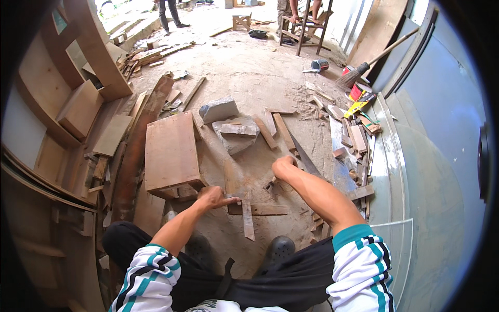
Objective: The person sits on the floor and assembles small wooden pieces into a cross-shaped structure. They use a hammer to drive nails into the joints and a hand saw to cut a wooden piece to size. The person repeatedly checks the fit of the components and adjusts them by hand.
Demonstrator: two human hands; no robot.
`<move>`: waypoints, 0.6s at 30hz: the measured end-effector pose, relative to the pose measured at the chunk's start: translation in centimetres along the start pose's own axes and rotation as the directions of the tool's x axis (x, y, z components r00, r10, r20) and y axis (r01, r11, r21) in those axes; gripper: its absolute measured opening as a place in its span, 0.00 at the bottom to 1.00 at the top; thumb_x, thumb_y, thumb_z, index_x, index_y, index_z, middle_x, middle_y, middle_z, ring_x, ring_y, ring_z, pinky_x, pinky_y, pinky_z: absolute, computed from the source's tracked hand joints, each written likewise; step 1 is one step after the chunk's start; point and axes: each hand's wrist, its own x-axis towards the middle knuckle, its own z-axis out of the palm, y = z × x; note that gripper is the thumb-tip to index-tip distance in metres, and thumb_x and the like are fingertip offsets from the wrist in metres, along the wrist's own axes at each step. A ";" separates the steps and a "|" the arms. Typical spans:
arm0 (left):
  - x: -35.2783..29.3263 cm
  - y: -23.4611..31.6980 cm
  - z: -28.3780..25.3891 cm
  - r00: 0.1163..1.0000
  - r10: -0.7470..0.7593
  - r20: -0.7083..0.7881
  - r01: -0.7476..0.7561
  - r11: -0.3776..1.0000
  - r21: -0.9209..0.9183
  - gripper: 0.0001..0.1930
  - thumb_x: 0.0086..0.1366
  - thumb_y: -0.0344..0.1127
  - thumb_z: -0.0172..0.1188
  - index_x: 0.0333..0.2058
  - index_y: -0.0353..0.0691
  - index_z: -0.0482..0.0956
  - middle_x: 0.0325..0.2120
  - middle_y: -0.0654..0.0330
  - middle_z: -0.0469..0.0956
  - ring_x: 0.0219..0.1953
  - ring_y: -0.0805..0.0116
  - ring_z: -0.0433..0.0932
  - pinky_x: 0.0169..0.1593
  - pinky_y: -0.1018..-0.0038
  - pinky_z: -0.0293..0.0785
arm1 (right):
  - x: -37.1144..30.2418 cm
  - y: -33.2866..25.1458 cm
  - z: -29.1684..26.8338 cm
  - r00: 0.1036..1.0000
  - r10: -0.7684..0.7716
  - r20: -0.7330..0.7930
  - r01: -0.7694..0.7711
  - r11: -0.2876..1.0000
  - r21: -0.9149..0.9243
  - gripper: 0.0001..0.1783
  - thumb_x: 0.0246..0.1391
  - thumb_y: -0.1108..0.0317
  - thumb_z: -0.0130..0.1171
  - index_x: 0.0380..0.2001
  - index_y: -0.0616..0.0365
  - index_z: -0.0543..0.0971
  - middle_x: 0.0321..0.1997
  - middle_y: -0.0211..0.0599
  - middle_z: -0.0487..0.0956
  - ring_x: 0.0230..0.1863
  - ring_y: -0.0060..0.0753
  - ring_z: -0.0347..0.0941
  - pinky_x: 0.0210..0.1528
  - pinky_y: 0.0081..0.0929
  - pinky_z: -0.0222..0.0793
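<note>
My left hand (212,197) is closed, its thumb stretched along the end of the wooden pieces in front of me. What its fingers hold, if anything, is hidden. A short wooden strip (248,221) crosses a flat wooden bar (267,210) on the ground, and another board (229,174) runs away from them. To the right, my right hand (284,167) is wrapped round a hammer, whose dark head (270,184) points down toward the ground; its handle is mostly hidden. Just beyond lies a long dark tapered blade (305,155), like a handsaw's.
A wooden box (171,151) stands at left, near stone blocks (219,109). Wood scraps (358,136) pile up at right beside a broom (352,76) and glass sheets (397,234). Wooden furniture (57,104) lines the left. Farther off, a person's hands (295,19) touch a wooden chair (301,32).
</note>
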 end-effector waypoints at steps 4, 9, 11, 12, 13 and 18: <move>-0.9 0.2 -0.3 0.997 0.000 -0.078 -0.004 0.999 -0.042 0.46 0.46 0.82 0.58 0.30 0.33 0.85 0.24 0.45 0.82 0.31 0.48 0.84 0.37 0.59 0.78 | -2.1 -0.5 -0.9 0.939 -0.177 -0.294 0.158 0.984 -0.087 0.15 0.49 0.62 0.68 0.43 0.47 0.86 0.46 0.32 0.85 0.49 0.35 0.80 0.48 0.45 0.71; -1.1 -0.4 0.8 0.954 0.078 -0.288 -0.117 0.986 -0.121 0.42 0.47 0.76 0.64 0.24 0.31 0.83 0.18 0.44 0.79 0.24 0.49 0.82 0.31 0.58 0.75 | -3.4 -0.4 -0.9 0.573 -0.432 -0.697 0.356 0.897 -0.262 0.09 0.49 0.64 0.62 0.34 0.49 0.85 0.37 0.33 0.82 0.46 0.33 0.78 0.45 0.37 0.69; -0.9 0.1 0.4 0.947 0.095 -0.306 -0.136 0.984 -0.118 0.42 0.47 0.76 0.64 0.24 0.31 0.83 0.17 0.44 0.77 0.22 0.51 0.80 0.30 0.58 0.74 | -3.8 -0.3 -0.9 0.412 -0.432 -0.802 0.397 0.878 -0.269 0.07 0.49 0.65 0.59 0.30 0.50 0.84 0.33 0.33 0.80 0.45 0.34 0.77 0.43 0.35 0.69; -1.1 0.0 0.5 0.947 0.092 -0.306 -0.135 0.983 -0.121 0.41 0.47 0.75 0.65 0.24 0.31 0.83 0.16 0.44 0.77 0.22 0.52 0.80 0.29 0.58 0.74 | -4.3 -0.2 -1.4 0.345 -0.438 -0.830 0.424 0.862 -0.278 0.05 0.49 0.66 0.58 0.28 0.51 0.81 0.32 0.33 0.79 0.43 0.35 0.77 0.43 0.33 0.70; -0.9 -0.2 1.0 0.942 0.101 -0.321 -0.152 0.978 -0.140 0.41 0.48 0.75 0.65 0.24 0.30 0.82 0.15 0.45 0.75 0.20 0.54 0.78 0.28 0.59 0.72 | -4.9 -0.1 -1.9 0.317 -0.425 -0.848 0.516 0.828 -0.222 0.06 0.52 0.64 0.57 0.27 0.53 0.79 0.31 0.37 0.80 0.39 0.40 0.80 0.39 0.38 0.74; -0.8 -0.7 1.6 0.929 0.075 -0.363 -0.178 0.949 -0.259 0.39 0.48 0.74 0.66 0.22 0.32 0.82 0.14 0.50 0.76 0.19 0.58 0.78 0.27 0.61 0.71 | -7.3 0.1 -2.1 0.628 -0.434 -0.646 0.618 0.782 0.075 0.21 0.62 0.48 0.52 0.32 0.56 0.79 0.29 0.49 0.82 0.34 0.54 0.81 0.35 0.47 0.77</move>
